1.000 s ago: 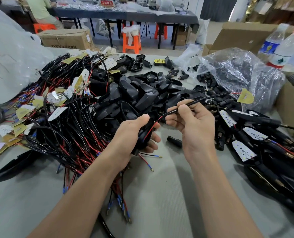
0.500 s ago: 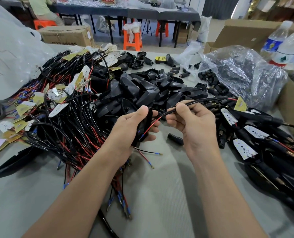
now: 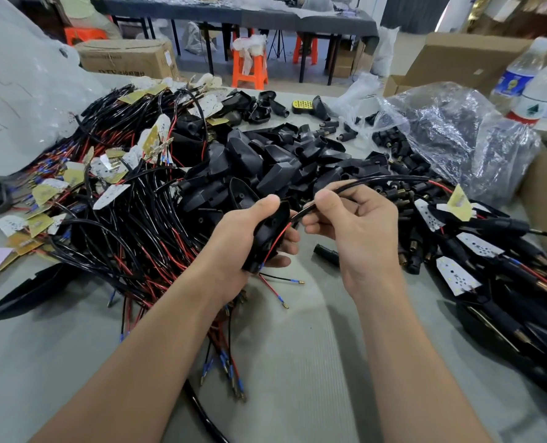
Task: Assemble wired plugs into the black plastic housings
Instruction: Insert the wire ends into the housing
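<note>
My left hand point(image 3: 243, 238) is curled round the housing point(image 3: 267, 238) at frame centre, its long axis steep, upper end tipped right. The cable point(image 3: 377, 180) enters that end from the right, where the fingers point(image 3: 326, 197) of my right hand point(image 3: 358, 228) pinch it, just beside. The box point(image 3: 128, 59) at upper left partly reads "DTY"; the bottle point(image 3: 515, 81) labels are unreadable.
</note>
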`<state>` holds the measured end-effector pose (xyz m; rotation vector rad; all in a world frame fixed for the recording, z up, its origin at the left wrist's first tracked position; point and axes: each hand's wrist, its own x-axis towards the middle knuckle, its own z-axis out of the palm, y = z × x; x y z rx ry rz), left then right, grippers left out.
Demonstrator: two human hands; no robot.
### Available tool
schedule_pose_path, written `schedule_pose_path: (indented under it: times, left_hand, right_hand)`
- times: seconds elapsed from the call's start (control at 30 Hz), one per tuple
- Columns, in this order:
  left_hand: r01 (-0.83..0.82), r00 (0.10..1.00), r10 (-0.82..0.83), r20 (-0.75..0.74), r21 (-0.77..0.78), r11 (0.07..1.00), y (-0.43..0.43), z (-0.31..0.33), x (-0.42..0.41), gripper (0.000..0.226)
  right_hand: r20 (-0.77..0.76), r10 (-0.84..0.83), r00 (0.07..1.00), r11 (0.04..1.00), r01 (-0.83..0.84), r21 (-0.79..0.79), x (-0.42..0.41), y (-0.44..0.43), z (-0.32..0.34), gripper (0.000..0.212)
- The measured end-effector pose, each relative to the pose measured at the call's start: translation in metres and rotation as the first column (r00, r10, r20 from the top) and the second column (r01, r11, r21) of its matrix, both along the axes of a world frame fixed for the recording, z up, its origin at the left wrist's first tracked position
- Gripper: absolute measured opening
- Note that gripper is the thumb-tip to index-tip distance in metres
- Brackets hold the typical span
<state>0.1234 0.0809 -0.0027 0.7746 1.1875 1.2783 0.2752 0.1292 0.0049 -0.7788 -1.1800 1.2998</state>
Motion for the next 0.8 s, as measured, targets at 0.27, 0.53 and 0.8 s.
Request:
schedule_pose_path:
  times: [0.27,0.53,0.8]
  left_hand:
    - [0.101,0.994,-0.101,-0.047,-0.015,0.995,-0.0003,-0.0014,-0.0024,0.053]
    - [-0.026,0.995,0.031,-0.093,0.057,0.998,0.0012,-0.0046,-0.0017,0.043]
    - [-0.173,0.982,0.179,-0.056,0.099,0.98,0.0031,-0.0054,-0.003,0.044]
  right_hand:
    - [0.011,-0.122,0.992,0.992,0.123,-0.033,-0.0007,0.0012,-0.0025,0.014]
    - [-0.032,-0.091,0.995,0.982,0.084,-0.171,-0.0018,0.0006,-0.0006,0.02]
    - [-0.113,-0.158,0.981,0.969,0.132,-0.207,-0.0036,0.0029,-0.0011,0.02]
